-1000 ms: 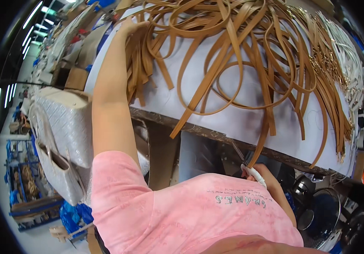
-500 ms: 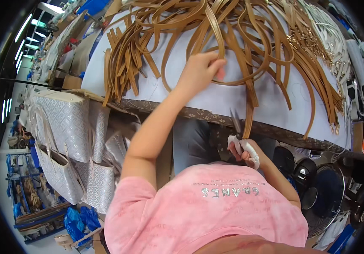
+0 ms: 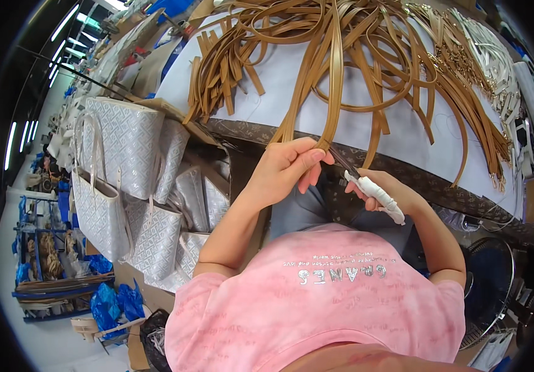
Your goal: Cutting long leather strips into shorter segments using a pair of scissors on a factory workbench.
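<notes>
In my left hand (image 3: pixel 289 168) is the end of a brown leather strap (image 3: pixel 335 87), pinched between thumb and fingers just off the table's near edge. The strap runs up from there into the tangled pile. My right hand (image 3: pixel 386 189) grips a pair of scissors (image 3: pixel 345 162) by handles wrapped in white material. Their dark blades point up and left and reach the strap end beside my left fingertips. Whether the blades are parted or closed is hard to make out. Many more brown straps (image 3: pixel 222 77) lie looped and heaped across the white tabletop (image 3: pixel 264 127).
Silver-white patterned tote bags (image 3: pixel 124 146) stand to the left of the table. A patterned brown band (image 3: pixel 248 136) runs along the table's near edge. Gold chains (image 3: pixel 465 68) and white straps (image 3: pixel 506 80) lie at the right. A fan (image 3: pixel 490 285) stands at lower right.
My left hand has come back from above the pile to the table's near edge with a strap end. The scissors have moved up and tilted left, meeting it.
</notes>
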